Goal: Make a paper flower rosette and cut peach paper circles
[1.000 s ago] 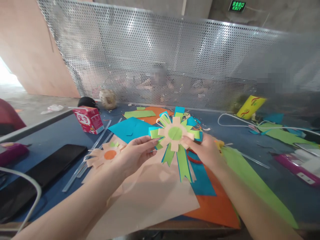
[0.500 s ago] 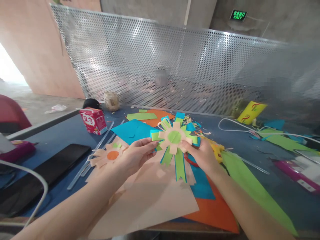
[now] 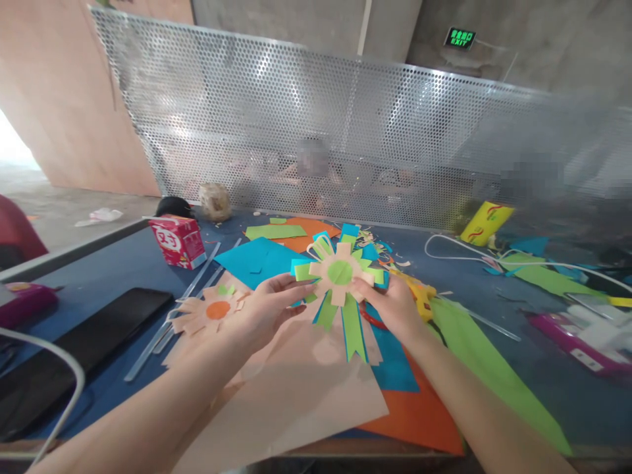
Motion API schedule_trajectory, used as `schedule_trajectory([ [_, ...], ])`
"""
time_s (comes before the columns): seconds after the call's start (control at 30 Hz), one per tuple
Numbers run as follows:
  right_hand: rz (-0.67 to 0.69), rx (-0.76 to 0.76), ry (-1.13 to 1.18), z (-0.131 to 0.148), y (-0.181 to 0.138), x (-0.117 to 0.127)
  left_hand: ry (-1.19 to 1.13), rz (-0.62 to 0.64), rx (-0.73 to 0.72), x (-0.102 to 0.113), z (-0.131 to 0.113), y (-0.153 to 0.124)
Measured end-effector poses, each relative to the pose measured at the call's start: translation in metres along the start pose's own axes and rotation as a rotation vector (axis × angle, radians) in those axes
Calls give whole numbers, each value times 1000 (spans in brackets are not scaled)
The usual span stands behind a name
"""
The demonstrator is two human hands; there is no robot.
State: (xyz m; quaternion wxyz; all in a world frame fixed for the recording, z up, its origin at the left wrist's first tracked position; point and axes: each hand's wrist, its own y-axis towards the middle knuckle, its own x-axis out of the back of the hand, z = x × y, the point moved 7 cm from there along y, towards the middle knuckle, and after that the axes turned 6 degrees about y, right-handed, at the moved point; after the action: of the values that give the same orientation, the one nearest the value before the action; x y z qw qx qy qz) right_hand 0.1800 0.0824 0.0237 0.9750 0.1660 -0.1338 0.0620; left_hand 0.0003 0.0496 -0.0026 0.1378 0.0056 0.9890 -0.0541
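Note:
Between my two hands is a paper rosette (image 3: 340, 272) with a green centre, peach petals, green and blue outer strips and notched ribbon tails hanging below. My left hand (image 3: 279, 303) pinches its left edge. My right hand (image 3: 392, 304) grips the right side, thumb on the front of a peach petal. Beneath them lie large peach paper sheets (image 3: 306, 395). Left of my left hand rests a second, peach paper flower (image 3: 217, 309) with an orange centre. A yellow glue gun (image 3: 422, 296) lies just behind my right hand, and red scissor-like handles (image 3: 372, 317) show beside it.
Blue paper (image 3: 261, 258), orange paper (image 3: 424, 415) and green paper (image 3: 498, 362) cover parts of the table. A red drink carton (image 3: 178, 242), a black phone (image 3: 89, 355) and clear glue sticks (image 3: 168, 322) are at left. A perforated metal screen (image 3: 276, 125) stands behind, with a yellow roll (image 3: 486, 224) near it.
Both hands keep their hold on the rosette, almost still. The whole view has shifted slightly, so things appear a little further left.

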Motion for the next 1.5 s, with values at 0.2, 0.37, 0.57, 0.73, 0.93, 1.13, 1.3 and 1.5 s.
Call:
schedule_trajectory([
  [0.2,-9,29,-51,2,0,0,53,-26,-9,-1,-1,0],
  [0.37,9,44,-50,3,0,-2,59,-47,-6,1,0,2],
  [0.57,2,42,-23,4,0,-2,65,-61,-12,1,-1,1],
  [0.73,-16,51,-25,6,-1,-1,118,-113,-38,4,-3,1],
  [0.93,-25,80,-27,8,-1,-1,151,-147,-68,4,-8,1],
  [1.13,-25,35,-1,4,-1,0,151,-154,-65,7,-7,2],
  [1.3,-29,29,27,3,0,0,110,-50,-91,1,-7,1],
  [1.5,-34,74,-12,9,-1,0,124,-10,-137,-11,-13,-1],
])
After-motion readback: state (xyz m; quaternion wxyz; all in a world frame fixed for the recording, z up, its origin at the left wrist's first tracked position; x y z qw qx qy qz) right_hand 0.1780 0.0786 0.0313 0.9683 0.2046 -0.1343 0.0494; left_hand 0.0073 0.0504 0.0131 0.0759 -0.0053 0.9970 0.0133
